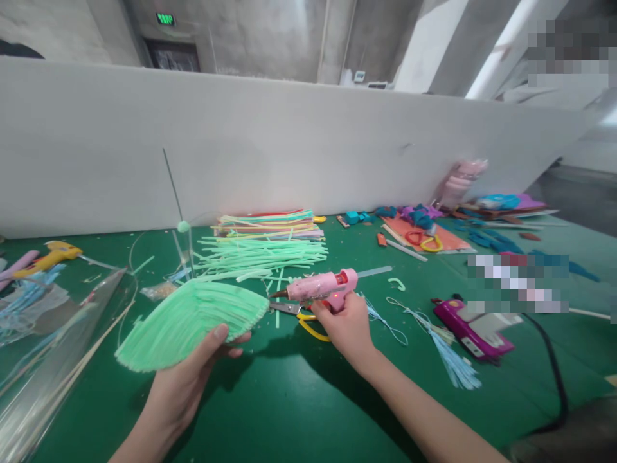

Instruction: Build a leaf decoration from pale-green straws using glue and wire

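My left hand (202,357) grips the lower edge of a fan-shaped piece made of light green pipe cleaners (186,321), thumb on its face. In my right hand (347,328) is a pink hot glue gun (321,287), its nozzle pointing left near the piece's right corner. A glue stick (378,271) juts from the gun's back. Under the gun lie scissors with yellow handles (313,328), partly hidden. Behind them is a pile of loose light green pipe cleaners (260,257). A thin upright wire with a green ball (184,226) stands behind the piece.
Multicoloured pipe cleaners (270,224) lie by the white partition (289,148). At left are a yellow glue gun (62,249) and clear plastic wrapping (62,360). On the right sit a blue tassel (450,357), a magenta power strip (470,331) and red-and-yellow-handled scissors (430,243).
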Demonstrator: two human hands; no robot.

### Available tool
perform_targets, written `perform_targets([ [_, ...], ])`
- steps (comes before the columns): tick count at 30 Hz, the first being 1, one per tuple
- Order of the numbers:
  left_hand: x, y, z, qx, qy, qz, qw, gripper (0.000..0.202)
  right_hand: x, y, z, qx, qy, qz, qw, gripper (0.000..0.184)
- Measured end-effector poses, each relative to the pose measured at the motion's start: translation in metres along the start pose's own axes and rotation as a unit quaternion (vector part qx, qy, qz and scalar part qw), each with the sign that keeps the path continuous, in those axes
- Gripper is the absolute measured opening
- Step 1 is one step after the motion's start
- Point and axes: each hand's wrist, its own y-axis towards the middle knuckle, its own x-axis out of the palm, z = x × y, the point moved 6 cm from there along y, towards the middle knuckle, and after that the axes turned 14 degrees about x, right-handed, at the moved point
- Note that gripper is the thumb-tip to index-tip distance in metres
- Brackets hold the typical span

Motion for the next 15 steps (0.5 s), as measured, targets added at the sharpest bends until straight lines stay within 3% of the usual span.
perform_targets([
  [15,0.0027,0.0001,0.0029,0.015,-0.009,0.004,1.000,0.028,0.0008,-0.0015,-0.0002,-0.003,0.006,-0.012,1.000,0.026],
])
